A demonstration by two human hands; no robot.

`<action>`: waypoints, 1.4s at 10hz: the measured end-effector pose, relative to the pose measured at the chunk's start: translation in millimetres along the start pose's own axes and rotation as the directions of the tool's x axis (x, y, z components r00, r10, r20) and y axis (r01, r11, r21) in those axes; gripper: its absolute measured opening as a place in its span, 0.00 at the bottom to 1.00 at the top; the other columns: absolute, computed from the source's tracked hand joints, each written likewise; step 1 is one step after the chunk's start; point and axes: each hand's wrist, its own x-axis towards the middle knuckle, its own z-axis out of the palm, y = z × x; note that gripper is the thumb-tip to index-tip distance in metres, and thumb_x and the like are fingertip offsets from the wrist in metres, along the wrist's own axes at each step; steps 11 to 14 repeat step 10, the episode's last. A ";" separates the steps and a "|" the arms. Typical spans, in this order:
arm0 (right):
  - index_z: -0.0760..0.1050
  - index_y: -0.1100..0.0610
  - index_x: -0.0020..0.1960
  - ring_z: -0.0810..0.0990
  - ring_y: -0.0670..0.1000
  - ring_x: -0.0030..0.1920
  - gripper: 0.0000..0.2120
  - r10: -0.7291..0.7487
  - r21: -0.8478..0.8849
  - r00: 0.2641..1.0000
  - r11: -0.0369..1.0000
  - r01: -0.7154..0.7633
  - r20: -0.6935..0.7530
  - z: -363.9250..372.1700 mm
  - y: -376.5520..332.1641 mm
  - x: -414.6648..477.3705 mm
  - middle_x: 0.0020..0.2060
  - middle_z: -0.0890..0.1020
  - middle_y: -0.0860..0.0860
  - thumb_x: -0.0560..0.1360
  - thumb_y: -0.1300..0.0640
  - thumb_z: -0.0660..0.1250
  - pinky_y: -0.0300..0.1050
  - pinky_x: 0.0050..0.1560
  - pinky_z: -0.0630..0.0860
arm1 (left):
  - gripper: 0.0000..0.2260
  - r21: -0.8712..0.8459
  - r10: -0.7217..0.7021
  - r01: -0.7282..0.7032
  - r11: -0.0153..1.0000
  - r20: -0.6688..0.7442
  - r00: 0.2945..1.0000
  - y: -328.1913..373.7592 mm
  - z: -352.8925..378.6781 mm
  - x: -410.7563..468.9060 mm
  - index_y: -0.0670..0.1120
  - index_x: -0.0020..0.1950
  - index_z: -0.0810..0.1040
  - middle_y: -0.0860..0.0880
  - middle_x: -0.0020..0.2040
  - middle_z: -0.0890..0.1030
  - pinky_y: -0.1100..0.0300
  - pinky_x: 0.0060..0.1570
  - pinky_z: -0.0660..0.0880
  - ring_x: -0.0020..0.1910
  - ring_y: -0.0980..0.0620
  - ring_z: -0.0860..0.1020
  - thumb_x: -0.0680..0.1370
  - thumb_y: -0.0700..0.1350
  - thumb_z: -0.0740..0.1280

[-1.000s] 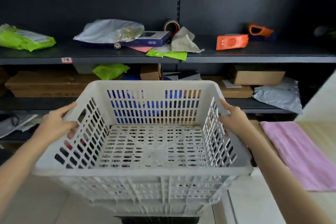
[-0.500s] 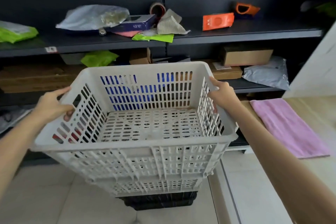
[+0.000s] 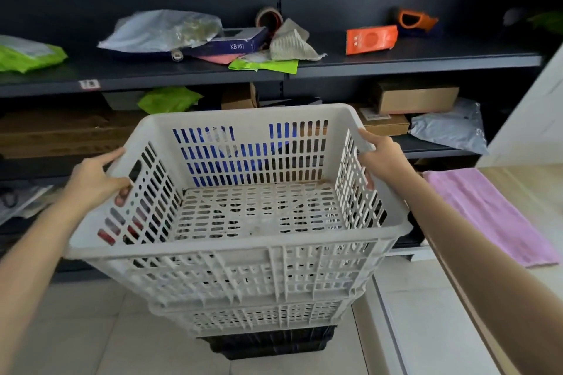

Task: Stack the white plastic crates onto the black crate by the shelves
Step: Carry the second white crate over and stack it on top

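Since a second ago your view is sitting further back and higher, so the stack under the top white crate (image 3: 240,207) and the black crate (image 3: 269,344) on the floor tiles are now showing more fully. You are grasping the top white crate by its two side rims: your left hand (image 3: 93,181) is curling over the left rim with fingertips showing through the slots, and your right hand (image 3: 382,157) is clamping the right rim near its far corner. That crate is sitting tilted, nested over a second white crate (image 3: 259,316), which is resting on the black crate in front of the dark shelves (image 3: 396,65). You are looking at a navy box (image 3: 234,41) on the upper shelf printed "KB161"; the writing on the orange packet (image 3: 371,39) and on the small shelf-edge label (image 3: 89,84) is too blurred to read. Lying around the box are a clear plastic bag (image 3: 164,30), a tape roll (image 3: 269,18), a grey cloth (image 3: 291,46) and green bags (image 3: 29,53). Cardboard boxes (image 3: 417,99) are crowding the lower shelf behind the crate's far wall. Just to your right, a pink cloth (image 3: 487,213) is lying on a wooden counter (image 3: 533,189).
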 end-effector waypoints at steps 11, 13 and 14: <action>0.44 0.44 0.76 0.74 0.48 0.34 0.31 -0.093 -0.493 0.995 0.865 0.099 0.037 -4.9 -8.4 -17.1 0.47 0.75 0.53 0.78 0.51 0.56 0.41 0.29 0.70 | 0.18 0.075 0.031 -0.003 0.997 -0.367 0.930 5.4 8.4 -149.2 0.52 0.66 0.75 0.43 0.65 0.70 0.45 0.57 0.71 0.64 0.41 0.68 0.76 0.44 0.66; 0.44 0.44 0.76 0.74 0.48 0.34 0.31 -0.093 -0.493 0.995 0.865 0.099 0.037 -4.9 -8.4 -17.1 0.47 0.75 0.53 0.78 0.51 0.56 0.41 0.29 0.70 | 0.18 0.075 0.031 -0.003 0.997 -0.367 0.930 5.4 8.4 -149.2 0.52 0.66 0.75 0.43 0.65 0.70 0.45 0.57 0.71 0.64 0.41 0.68 0.76 0.44 0.66; 0.44 0.44 0.76 0.74 0.48 0.34 0.31 -0.093 -0.493 0.995 0.865 0.099 0.037 -4.9 -8.4 -17.1 0.47 0.75 0.53 0.78 0.51 0.56 0.41 0.29 0.70 | 0.18 0.075 0.031 -0.003 0.997 -0.367 0.930 5.4 8.4 -149.2 0.52 0.66 0.75 0.43 0.65 0.70 0.45 0.57 0.71 0.64 0.41 0.68 0.76 0.44 0.66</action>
